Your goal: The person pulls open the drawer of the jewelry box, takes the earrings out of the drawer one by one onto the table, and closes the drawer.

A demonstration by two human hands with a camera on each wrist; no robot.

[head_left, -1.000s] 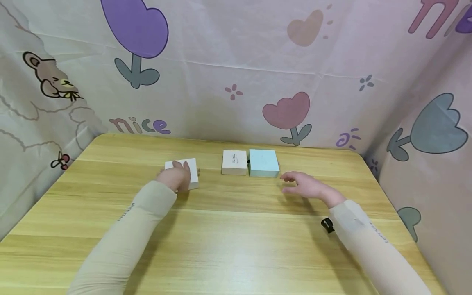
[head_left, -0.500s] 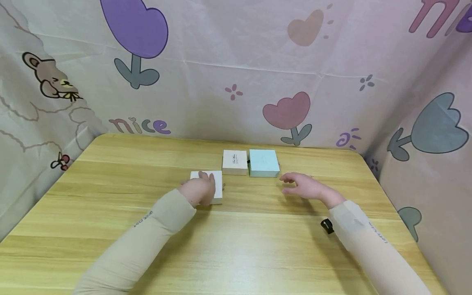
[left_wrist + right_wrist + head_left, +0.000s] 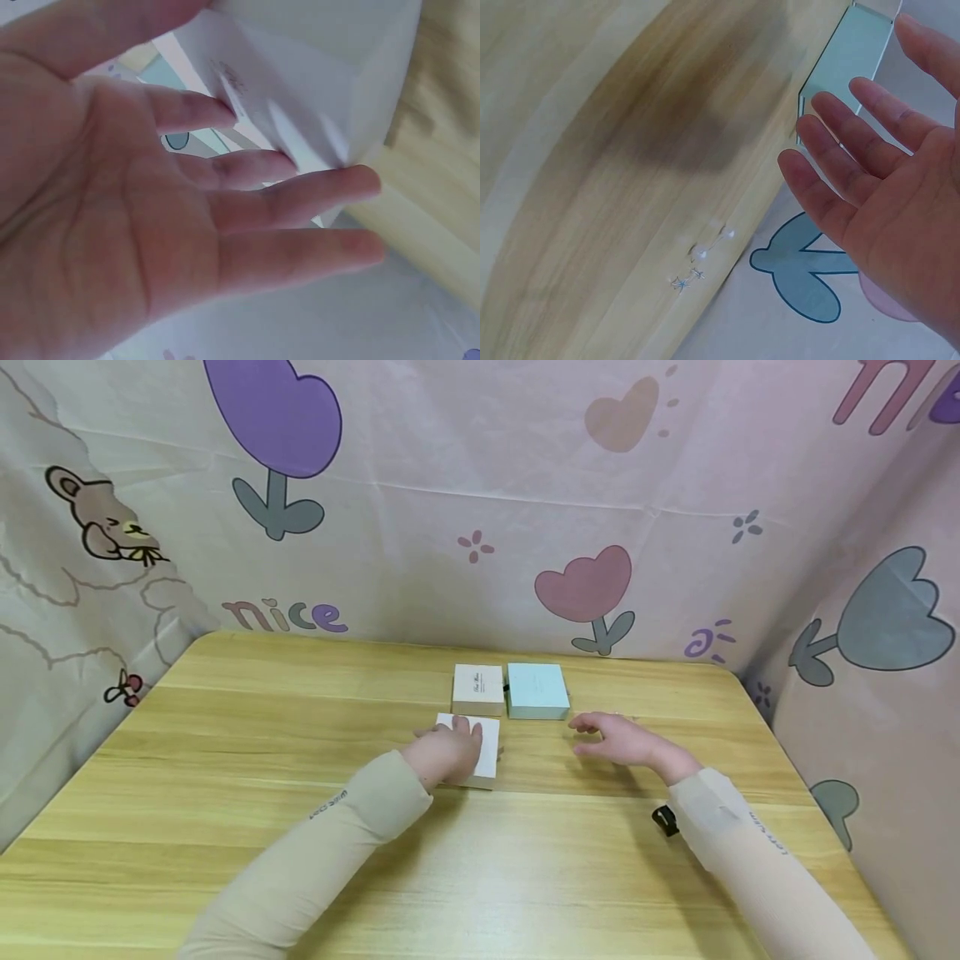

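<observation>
Head: white box point(image 3: 488, 749) partly hidden

The right hand point(image 3: 889, 176) spreads its fingers, a pale teal box point(image 3: 840, 64) just past the fingertips; tiny trinkets point(image 3: 699, 253) lie on the table point(image 3: 570, 202) off its little finger.

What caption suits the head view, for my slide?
Left hand grips white box in front of cream box; right hand, holding nothing, beside blue box.

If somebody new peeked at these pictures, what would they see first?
Probably the big purple tulip on the backdrop, upper left in the head view. Then the light-blue box, right of the cream box on the table, and the white box the left hand holds in front.
</observation>
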